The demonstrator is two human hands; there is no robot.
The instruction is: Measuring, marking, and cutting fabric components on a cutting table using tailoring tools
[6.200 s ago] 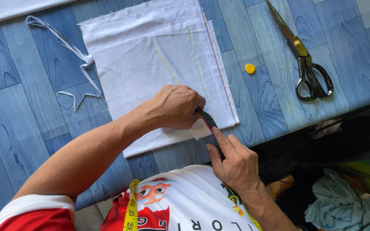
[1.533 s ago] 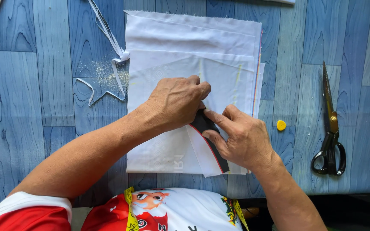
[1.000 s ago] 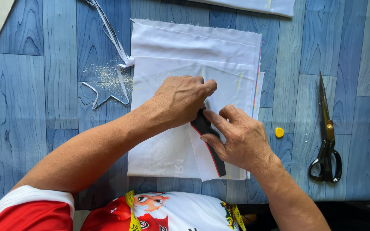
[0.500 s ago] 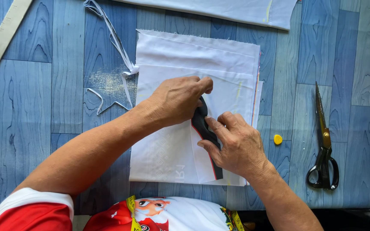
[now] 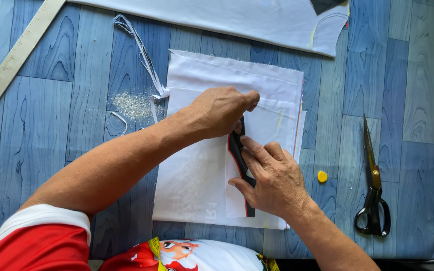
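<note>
A stack of white fabric pieces [image 5: 212, 170] lies flat on the blue wood-pattern surface [image 5: 66, 145]. On top of it lies a narrow dark curved strip with a red edge [image 5: 237, 150]. My left hand [image 5: 219, 111] presses down on the fabric at the strip's upper end, fingers bent. Lower down, my right hand [image 5: 269, 178] rests on the strip, with fingertips pinning it to the white fabric. Much of the strip is hidden under both hands.
Scissors with black handles [image 5: 372, 190] lie to the right, and a small yellow chalk piece [image 5: 322, 176] sits between them and the fabric. A ruler [image 5: 11, 62] runs diagonally at the upper left. White scrap strips [image 5: 141, 55] and another white cloth [image 5: 227, 17] lie further back.
Both hands have slid along the dark strip toward the far end of the fabric. The view has shifted, so that the cloth at the back and the ruler now show.
</note>
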